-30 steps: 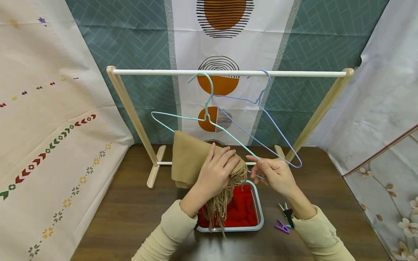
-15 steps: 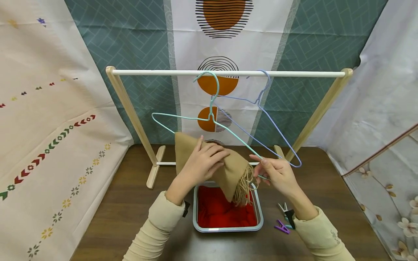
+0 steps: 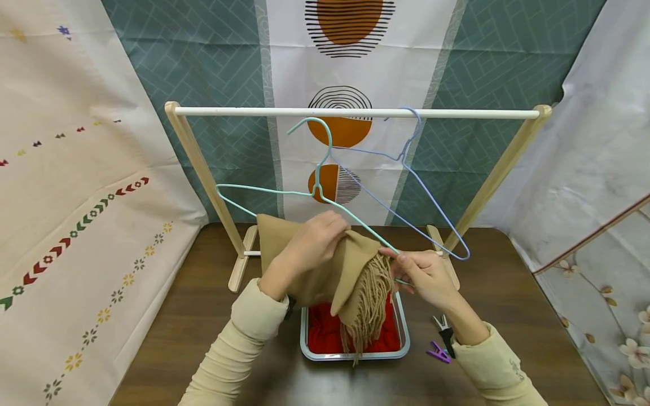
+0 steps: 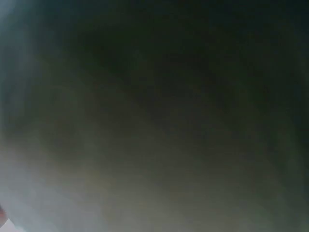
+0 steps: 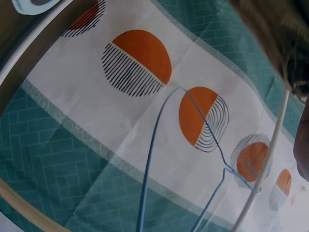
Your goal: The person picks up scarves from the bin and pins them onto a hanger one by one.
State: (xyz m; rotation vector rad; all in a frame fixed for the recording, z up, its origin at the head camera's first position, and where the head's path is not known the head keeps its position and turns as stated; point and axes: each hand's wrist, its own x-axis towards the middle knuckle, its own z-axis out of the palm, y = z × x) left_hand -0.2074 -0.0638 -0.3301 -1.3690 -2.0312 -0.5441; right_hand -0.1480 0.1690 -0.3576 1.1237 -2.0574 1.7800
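A tan fringed scarf (image 3: 284, 254) is draped over the lower bar of a mint-green hanger (image 3: 264, 189). My left hand (image 3: 315, 239) pinches the scarf's upper edge near the middle, fingertips partly hidden by the cloth. The fringe (image 3: 368, 304) hangs over a grey-rimmed basket (image 3: 404, 332) with red cloth (image 3: 325, 332) in it. My right hand (image 3: 424, 276) grips the hanger's right corner beside the fringe. The hanger's hook points up in front of the white rod, apart from it. The left wrist view is only a dark blur; the right wrist view catches one finger (image 5: 302, 145) at its edge.
A wooden rack with a white rod (image 3: 228, 112) stands behind. From its right half hangs a bare blue hanger (image 3: 431, 200). A purple clothespin (image 3: 439, 352) and a black-and-silver clip (image 3: 444, 330) lie right of the basket. Patterned cloths surround the table (image 3: 193, 338).
My left hand has shifted along the scarf from lying flat on it to pinching its edge. The mint hanger dips slightly lower and left. The right hand keeps its grip on the hanger.
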